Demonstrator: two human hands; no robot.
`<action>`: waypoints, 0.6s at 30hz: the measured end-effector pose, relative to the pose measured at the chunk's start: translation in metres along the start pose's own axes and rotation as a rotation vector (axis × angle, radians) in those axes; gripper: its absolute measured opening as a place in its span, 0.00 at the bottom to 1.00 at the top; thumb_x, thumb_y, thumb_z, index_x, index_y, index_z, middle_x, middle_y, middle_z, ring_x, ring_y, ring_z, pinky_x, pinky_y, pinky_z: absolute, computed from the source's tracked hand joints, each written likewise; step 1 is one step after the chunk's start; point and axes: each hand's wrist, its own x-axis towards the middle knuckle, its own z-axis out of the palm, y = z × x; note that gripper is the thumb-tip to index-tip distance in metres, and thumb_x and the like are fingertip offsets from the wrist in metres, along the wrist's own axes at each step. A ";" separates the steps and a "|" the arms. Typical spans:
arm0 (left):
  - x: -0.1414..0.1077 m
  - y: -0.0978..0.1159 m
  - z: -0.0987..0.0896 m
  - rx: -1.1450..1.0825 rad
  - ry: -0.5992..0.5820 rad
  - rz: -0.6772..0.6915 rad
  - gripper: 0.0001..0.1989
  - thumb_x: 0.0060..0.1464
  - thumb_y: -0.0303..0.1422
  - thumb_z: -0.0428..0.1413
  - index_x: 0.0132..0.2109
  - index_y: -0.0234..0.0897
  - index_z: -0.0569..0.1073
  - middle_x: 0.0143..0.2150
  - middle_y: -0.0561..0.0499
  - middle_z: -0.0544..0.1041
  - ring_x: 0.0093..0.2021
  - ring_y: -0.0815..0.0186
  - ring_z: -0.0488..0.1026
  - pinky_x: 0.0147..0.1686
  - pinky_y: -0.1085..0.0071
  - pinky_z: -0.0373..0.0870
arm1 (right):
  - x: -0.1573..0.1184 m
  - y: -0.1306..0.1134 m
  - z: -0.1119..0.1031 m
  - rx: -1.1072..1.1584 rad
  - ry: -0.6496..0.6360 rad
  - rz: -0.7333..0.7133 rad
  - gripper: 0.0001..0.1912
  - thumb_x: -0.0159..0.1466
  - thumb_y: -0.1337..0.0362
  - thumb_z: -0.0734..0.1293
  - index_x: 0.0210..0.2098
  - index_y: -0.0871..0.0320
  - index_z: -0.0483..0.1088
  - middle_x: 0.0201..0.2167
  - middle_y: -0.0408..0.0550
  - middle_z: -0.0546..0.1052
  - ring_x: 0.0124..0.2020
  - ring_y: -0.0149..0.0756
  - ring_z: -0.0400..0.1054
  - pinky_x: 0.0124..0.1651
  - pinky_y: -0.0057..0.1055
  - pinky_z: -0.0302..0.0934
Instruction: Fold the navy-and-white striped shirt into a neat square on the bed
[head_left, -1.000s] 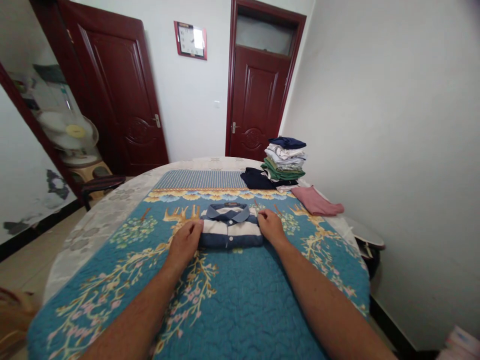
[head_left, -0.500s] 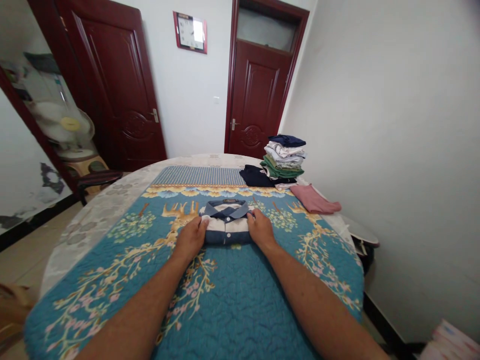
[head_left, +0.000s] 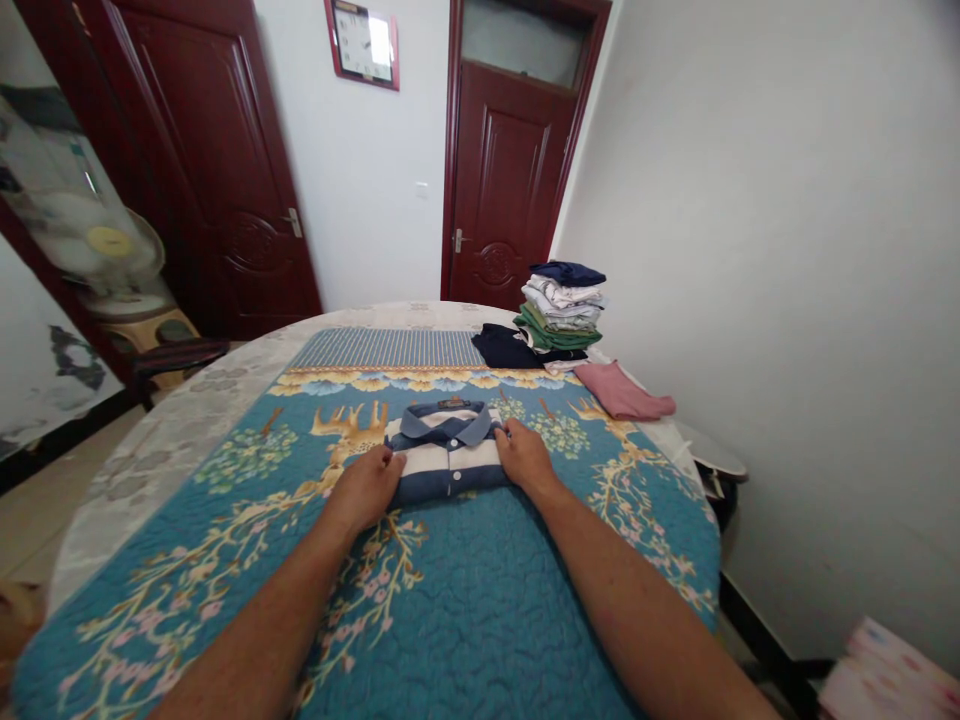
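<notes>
A folded blue and white striped shirt (head_left: 450, 462) lies on the teal patterned cloth (head_left: 480, 600), its collar away from me and buttons facing up. My left hand (head_left: 373, 482) grips the shirt's left edge, thumb on top. At the right edge, just beside the collar, my right hand (head_left: 523, 455) pinches the fabric. Both hands rest low, close to the cloth.
A stack of folded clothes (head_left: 562, 310) stands at the table's far right. Dark clothing (head_left: 506, 347) lies left of it, and a pink garment (head_left: 626, 390) in front. The round table (head_left: 97, 500) has a pale cover. A fan (head_left: 112, 240) stands far left.
My left hand has moved slightly left and the shirt looks wider and flatter, its collar more spread. My right hand keeps its grip. The camera view has shifted a little.
</notes>
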 end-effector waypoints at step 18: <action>0.037 0.013 0.006 -0.324 -0.010 0.044 0.42 0.50 0.43 0.68 0.70 0.39 0.66 0.59 0.37 0.80 0.56 0.45 0.78 0.54 0.59 0.70 | 0.012 -0.011 0.005 0.083 -0.038 -0.269 0.25 0.69 0.59 0.67 0.64 0.54 0.71 0.58 0.55 0.78 0.56 0.47 0.73 0.62 0.39 0.61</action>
